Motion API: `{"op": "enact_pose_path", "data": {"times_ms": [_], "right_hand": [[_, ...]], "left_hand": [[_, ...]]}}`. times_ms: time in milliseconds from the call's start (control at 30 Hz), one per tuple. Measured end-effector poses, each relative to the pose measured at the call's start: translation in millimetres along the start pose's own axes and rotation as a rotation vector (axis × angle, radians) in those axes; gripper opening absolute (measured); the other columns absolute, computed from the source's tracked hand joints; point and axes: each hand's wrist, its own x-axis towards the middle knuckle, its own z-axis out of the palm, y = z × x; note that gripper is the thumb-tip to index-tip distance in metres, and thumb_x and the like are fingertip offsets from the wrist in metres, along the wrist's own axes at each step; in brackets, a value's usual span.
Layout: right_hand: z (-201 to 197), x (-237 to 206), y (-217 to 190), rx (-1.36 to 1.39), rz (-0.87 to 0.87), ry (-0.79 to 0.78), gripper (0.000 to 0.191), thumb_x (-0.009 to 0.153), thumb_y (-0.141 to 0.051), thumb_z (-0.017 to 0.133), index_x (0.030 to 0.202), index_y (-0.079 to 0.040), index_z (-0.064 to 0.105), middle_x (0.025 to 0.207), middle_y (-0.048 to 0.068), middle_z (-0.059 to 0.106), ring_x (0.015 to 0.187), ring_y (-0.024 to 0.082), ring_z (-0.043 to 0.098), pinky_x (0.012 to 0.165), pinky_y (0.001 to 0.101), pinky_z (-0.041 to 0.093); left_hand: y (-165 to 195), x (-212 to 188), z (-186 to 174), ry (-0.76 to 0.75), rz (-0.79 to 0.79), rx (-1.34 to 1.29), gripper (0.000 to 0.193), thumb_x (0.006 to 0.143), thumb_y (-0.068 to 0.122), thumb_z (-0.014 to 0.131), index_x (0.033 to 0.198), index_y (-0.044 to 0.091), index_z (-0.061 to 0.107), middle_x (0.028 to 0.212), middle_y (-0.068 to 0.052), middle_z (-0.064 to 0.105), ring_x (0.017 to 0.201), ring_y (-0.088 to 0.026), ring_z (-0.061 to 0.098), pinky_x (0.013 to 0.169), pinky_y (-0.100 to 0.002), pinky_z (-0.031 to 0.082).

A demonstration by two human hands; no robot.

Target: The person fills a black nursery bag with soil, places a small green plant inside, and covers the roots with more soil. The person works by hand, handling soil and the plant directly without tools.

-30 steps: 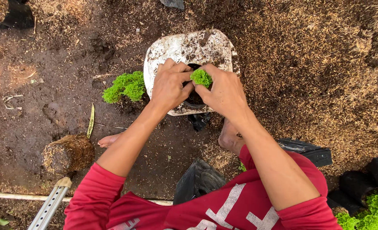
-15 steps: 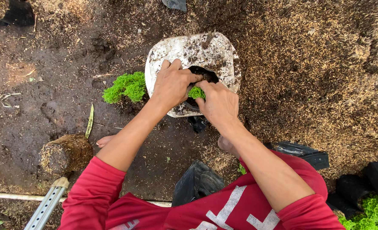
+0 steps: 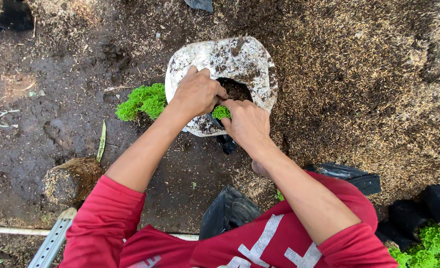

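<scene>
Two hands at one black bag (image 3: 237, 92) of soil, seen from the head camera. The bag sits on a soiled white tray (image 3: 249, 62), on ground covered with husk (image 3: 369, 89). Left hand (image 3: 196, 93) has its fingers curled over the bag's near rim, holding it. Right hand (image 3: 247, 124) has fingertips pinched narrow on a small green seedling (image 3: 221, 112) at the bag's near edge, low against the soil.

Risks, as judged: the pinch could bruise or snap the soft stem if pressed hard; the bag is limp, so a slip of the left hand could fold the rim and spill soil onto the tray; the seedling sits off-centre and may end up tilted.

Count: one seedling in hand; one loose green clump (image 3: 143, 101) just left of the tray; one more green plant (image 3: 428, 245) at lower right in another black bag; a sliver of green at top left. One root ball (image 3: 71, 178) lies at left, near one metal rail (image 3: 51, 243). Spare empty black bags near the knees, number unclear.
</scene>
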Motion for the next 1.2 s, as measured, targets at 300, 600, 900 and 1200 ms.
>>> {"op": "enact_pose_path", "data": {"times_ms": [300,600,900,1200], "right_hand": [[-6,9,3,0.050,0.156,-0.111,0.037,0.078,-0.025,0.080,0.113,-0.014,0.074,0.083,0.017,0.075,0.074,0.035,0.074,0.065,0.0484,0.058],[4,2,32,0.010,0.204,-0.175,0.030,0.077,-0.032,0.077,0.097,-0.009,0.073,0.077,0.014,0.075,0.069,0.034,0.072,0.065,0.0488,0.056],[18,2,51,0.190,0.075,-0.102,0.016,0.088,-0.023,0.064,0.086,-0.010,0.073,0.089,0.013,0.074,0.086,0.029,0.073,0.070,0.0466,0.056],[20,3,96,0.306,0.028,-0.167,0.017,0.091,-0.021,0.060,0.096,-0.010,0.072,0.099,0.012,0.073,0.096,0.028,0.070,0.076,0.0451,0.055]], "left_hand": [[1,8,-16,-0.125,0.065,-0.115,0.032,0.079,0.013,0.070,0.104,0.027,0.083,0.089,-0.005,0.076,0.100,-0.030,0.063,0.083,-0.047,0.042],[88,68,-75,0.198,0.101,-0.275,0.032,0.095,0.023,0.070,0.126,0.014,0.074,0.121,-0.011,0.074,0.111,-0.033,0.065,0.099,-0.049,0.048],[193,306,76,-0.400,0.014,-0.121,0.089,0.083,0.039,0.082,0.153,0.018,0.032,0.148,-0.016,0.045,0.135,-0.038,0.047,0.112,-0.050,0.042],[214,354,180,-0.356,-0.357,-0.381,0.100,0.074,0.042,0.087,0.157,0.024,0.034,0.149,-0.017,0.042,0.129,-0.038,0.054,0.106,-0.049,0.049]]}}
